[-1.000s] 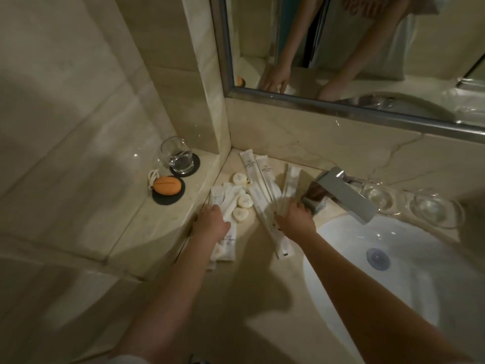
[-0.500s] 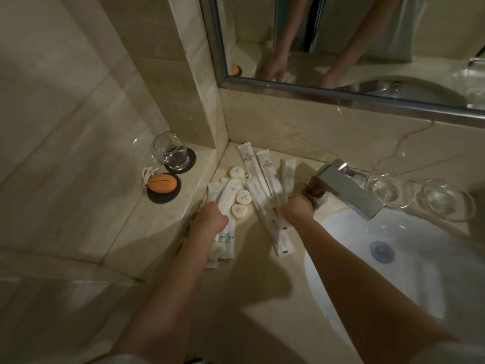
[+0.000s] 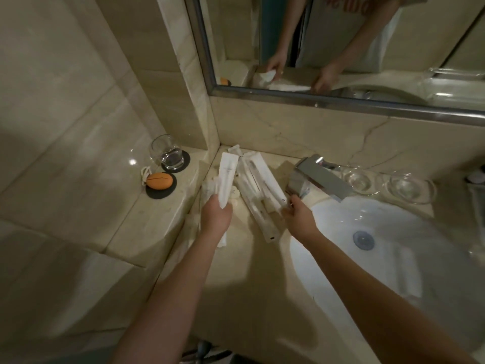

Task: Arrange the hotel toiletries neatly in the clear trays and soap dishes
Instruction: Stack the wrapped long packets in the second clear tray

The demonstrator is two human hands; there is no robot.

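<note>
- The left hand (image 3: pixel 216 216) is raised a little off the counter (image 3: pixel 249 274). Its fingers are curled round the near end of a flat white sachet (image 3: pixel 227 174), which stands tilted up and away toward the corner of the wall.
- More loose sachets (image 3: pixel 208 187) lie flat under and just beside that hand. One end pokes out near the wrist.
- A couple of small round soaps (image 3: pixel 235 196) peek out just right of the held sachet. They are mostly hidden, so I cannot count them.
- The right hand (image 3: pixel 299 216) sits at the near end of the long packets (image 3: pixel 262 183). Its fingers are curled in and pinch the end of one of them.
- The long packets fan out on the counter from the wall corner toward the front edge, overlapping each other, between the two hands.
- The chrome tap (image 3: pixel 319 177) stands just right of the packets, its spout over the white basin (image 3: pixel 393 264).
- Two clear soap dishes (image 3: pixel 360 179) sit side by side behind the basin against the wall, right of the tap. I see nothing in them.
- On the raised ledge (image 3: pixel 126 222) to the left, a glass tumbler (image 3: pixel 167 153) stands on a black coaster.
- Just in front of it an orange oval thing (image 3: pixel 159 180) rests on a second black coaster, with a pale cord looped at its left end.
- The mirror (image 3: pixel 341 35) above shows both hands from the far side, one lifting a white packet.
</note>
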